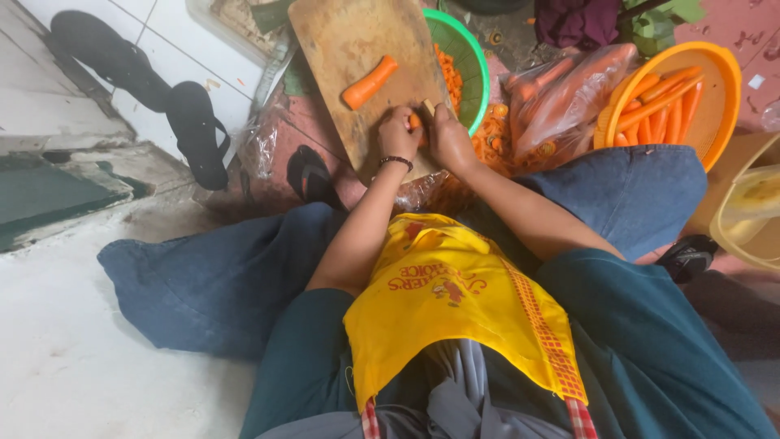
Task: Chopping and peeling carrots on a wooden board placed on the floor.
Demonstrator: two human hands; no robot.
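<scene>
Both hands meet on the wooden cutting board point(341, 49): left hand point(396, 132) clenched on a carrot piece point(415, 122), right hand point(449, 140) gripping a knife handle point(428, 106) just beside it, a peeled carrot point(370, 82) beyond.

Floor point(65, 358): pale concrete near, reddish tile far. Directly on it: wooden cutting board point(349, 49), green basket point(471, 57), orange basket point(719, 97), plastic bag of carrots point(569, 97), black sandals point(195, 122).
</scene>
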